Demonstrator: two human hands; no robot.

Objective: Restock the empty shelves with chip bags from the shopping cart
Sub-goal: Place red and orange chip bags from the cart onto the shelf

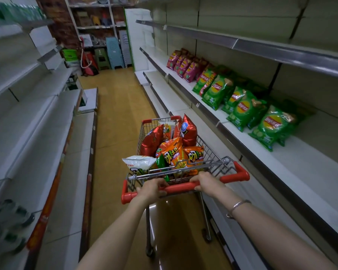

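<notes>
A small wire shopping cart (220, 152) with a red handle (180, 188) stands in the aisle in front of me. It is full of chip bags: orange ones (173, 154), red ones (189, 130) and a white one (139, 161). My left hand (151, 189) and my right hand (206, 181) both grip the red handle. On the right, a white shelf (304, 152) at waist height carries a row of green chip bags (244, 110) and, farther along, purple ones (181, 64).
White shelving (37, 121) lines the left side of the aisle. Shelves above (261, 45) and below the stocked row on the right are bare. Stacked plastic stools (114, 53) and a red bag (89, 64) stand at the aisle's far end.
</notes>
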